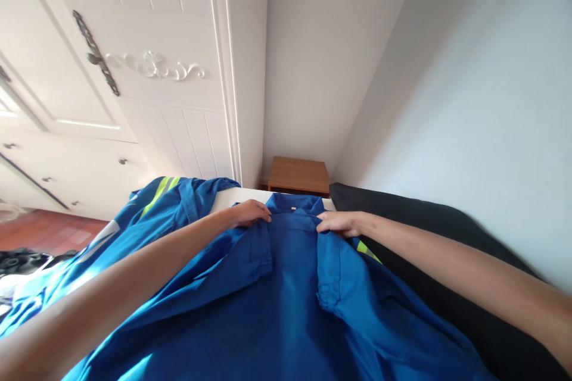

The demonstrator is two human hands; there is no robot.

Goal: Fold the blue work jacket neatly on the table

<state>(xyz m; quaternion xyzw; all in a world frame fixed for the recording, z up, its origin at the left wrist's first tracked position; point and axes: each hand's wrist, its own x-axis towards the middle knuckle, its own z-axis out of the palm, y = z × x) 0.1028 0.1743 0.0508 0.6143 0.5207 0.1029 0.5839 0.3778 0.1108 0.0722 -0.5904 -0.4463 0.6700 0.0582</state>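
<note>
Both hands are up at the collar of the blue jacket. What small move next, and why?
Probably draw the left hand and right hand apart along the collar to flatten it. The blue jacket still bunches in folds below each hand, and one sleeve lies crumpled to the left.

We note a white panelled wardrobe (134,71) left, plain white walls (469,71) ahead and right, a small wooden bedside table (298,174) in the corner, reddish wood floor (44,229), daylight.

No readable text, labels or numbers anywhere in view.
</note>
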